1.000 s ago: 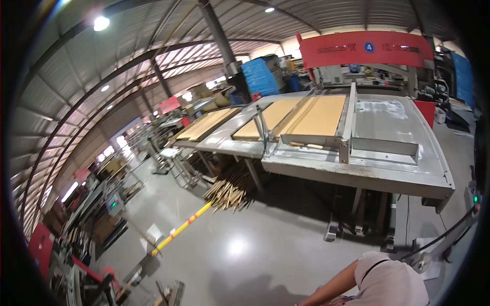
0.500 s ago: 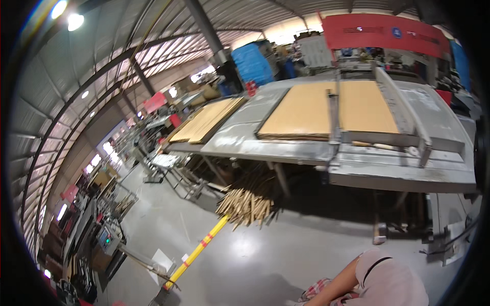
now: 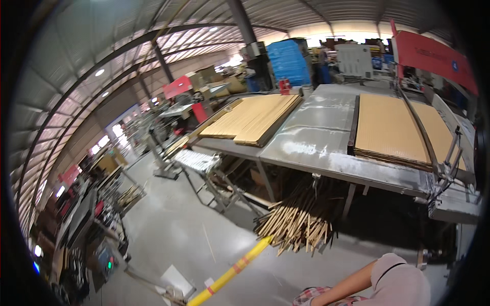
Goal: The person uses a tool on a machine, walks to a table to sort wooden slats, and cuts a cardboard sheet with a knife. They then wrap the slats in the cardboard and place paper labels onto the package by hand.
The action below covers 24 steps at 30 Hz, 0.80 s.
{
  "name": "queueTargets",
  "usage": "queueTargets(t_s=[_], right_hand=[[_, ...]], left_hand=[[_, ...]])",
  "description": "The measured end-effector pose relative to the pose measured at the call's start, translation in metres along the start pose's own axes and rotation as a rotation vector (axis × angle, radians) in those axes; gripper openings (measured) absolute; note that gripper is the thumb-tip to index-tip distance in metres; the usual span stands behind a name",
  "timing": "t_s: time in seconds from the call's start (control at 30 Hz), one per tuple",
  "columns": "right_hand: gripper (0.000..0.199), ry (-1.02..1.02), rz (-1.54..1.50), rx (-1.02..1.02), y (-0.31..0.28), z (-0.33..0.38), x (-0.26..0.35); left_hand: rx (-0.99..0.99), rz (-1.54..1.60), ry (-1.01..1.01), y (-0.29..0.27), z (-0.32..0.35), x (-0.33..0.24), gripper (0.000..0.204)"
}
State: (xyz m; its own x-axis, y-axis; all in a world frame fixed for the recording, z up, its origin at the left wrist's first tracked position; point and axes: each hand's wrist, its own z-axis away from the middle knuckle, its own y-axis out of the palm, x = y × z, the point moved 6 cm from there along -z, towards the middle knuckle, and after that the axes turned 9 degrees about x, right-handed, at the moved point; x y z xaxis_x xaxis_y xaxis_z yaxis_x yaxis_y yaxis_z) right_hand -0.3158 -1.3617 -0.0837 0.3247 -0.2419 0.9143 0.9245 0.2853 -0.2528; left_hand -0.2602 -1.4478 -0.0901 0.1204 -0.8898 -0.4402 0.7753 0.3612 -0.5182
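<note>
My bent right forearm (image 3: 352,282) comes in at the lower right, bare below a pale sleeve (image 3: 400,285) with a dark band. It slants down to the left and runs out at the lower edge, where the hand is cut off. Red-and-white plaid cloth (image 3: 309,294) lies against it. Nothing shows of my left hand. Ahead stands a long grey metal table (image 3: 316,127). One stack of tan cardboard sheets (image 3: 250,117) lies on its left part, and another cardboard stack (image 3: 388,130) sits to the right, under a dark bar. Neither stack is touched by a hand.
Thin tan strips (image 3: 296,224) are heaped on the floor below the table. A yellow strip with red bands (image 3: 235,268) runs along the floor. Left of the table stands a metal roller stand (image 3: 196,160). A blue-wrapped stack (image 3: 288,62) and red banner (image 3: 434,56) are behind.
My view has swung left and come nearer the table, so the stacks and strip heap sit farther right in the picture. My right arm keeps nearly the same pose.
</note>
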Motion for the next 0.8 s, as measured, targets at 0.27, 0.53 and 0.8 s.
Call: queueTargets(t_s=[0.27, 0.53, 0.8], right_hand=[[0.067, 0.137, -0.059, -0.326, -0.282, -0.123, -0.14], [0.041, 0.2, 0.164, -0.751, -0.621, -0.247, -0.097], [0.024, 0.342, -0.044, -1.803, -0.835, -0.178, -0.198]], left_hand=[[-0.105, 1.277, 0.177, -0.221, -0.129, 0.29, 0.041], [-0.474, 1.053, -0.011, -0.427, -0.155, 0.426, 0.043], [-0.442, 0.615, 0.078, -0.651, -0.228, 0.5, 0.045]])
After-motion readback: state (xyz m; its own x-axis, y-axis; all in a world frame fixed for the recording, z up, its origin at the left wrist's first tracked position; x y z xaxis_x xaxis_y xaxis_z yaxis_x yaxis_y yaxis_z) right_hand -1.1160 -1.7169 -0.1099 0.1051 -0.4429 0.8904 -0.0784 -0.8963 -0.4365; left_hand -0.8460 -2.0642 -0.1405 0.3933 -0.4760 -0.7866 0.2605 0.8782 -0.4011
